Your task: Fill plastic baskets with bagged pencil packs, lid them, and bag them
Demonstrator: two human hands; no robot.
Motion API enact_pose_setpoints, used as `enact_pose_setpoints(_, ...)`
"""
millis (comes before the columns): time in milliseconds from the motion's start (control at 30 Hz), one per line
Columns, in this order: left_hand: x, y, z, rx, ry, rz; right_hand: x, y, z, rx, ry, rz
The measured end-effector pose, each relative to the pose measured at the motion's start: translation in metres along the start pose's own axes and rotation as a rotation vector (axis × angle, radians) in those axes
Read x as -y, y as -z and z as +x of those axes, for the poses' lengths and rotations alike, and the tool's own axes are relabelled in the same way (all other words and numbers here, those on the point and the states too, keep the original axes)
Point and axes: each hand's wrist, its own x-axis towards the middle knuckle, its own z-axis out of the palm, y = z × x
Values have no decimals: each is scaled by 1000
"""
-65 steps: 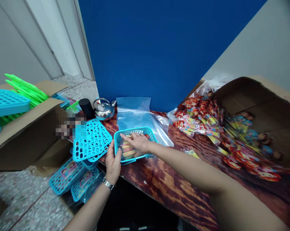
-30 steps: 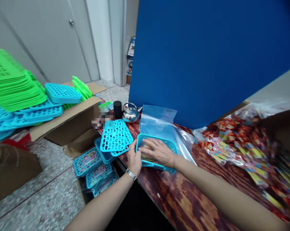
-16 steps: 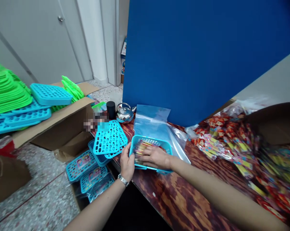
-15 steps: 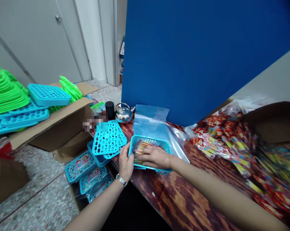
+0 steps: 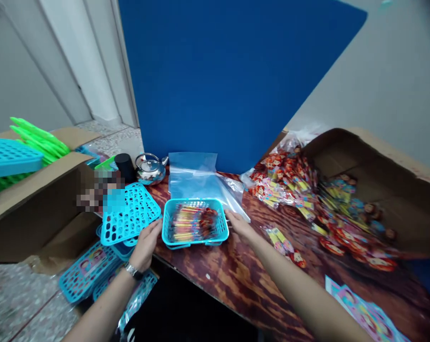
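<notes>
A light-blue plastic basket (image 5: 195, 242) rests on the table, filled with a row of thin yellow and pink sticks (image 5: 188, 223) with reddish-brown figure ends. My left hand (image 5: 147, 244), with a metal-band watch at the wrist, is at the basket's left end, fingers stretched out. On the opposite end my right hand (image 5: 239, 223) lies along the basket wall, fingers extended and partly hidden. Perforated blue lids (image 5: 129, 213) are stacked just left of my left hand. Behind the basket are flat clear plastic bags (image 5: 191, 178).
A kettle (image 5: 149, 168) and a black cylinder (image 5: 125, 167) stand at the back left. Wrapped figure-topped sticks (image 5: 282, 175) spill from a carton (image 5: 371, 180) on the right, near printed sheets (image 5: 364, 308). Packed blue baskets (image 5: 88, 270) sit lower left, beside an open carton (image 5: 40, 204).
My right hand has come out of the basket to its right end, uncovering the sticks. My left hand stays at the left end. The view has swung right.
</notes>
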Motion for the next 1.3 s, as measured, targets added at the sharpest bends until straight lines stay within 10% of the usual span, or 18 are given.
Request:
enact_pose_setpoints(633, -4, 3, -7, 85, 81, 32, 13, 4, -12, -19, -142, 440)
enact_pose_setpoints(1300, -34, 14, -3, -62, -187, 555, 13, 5, -4, -101, -14, 40)
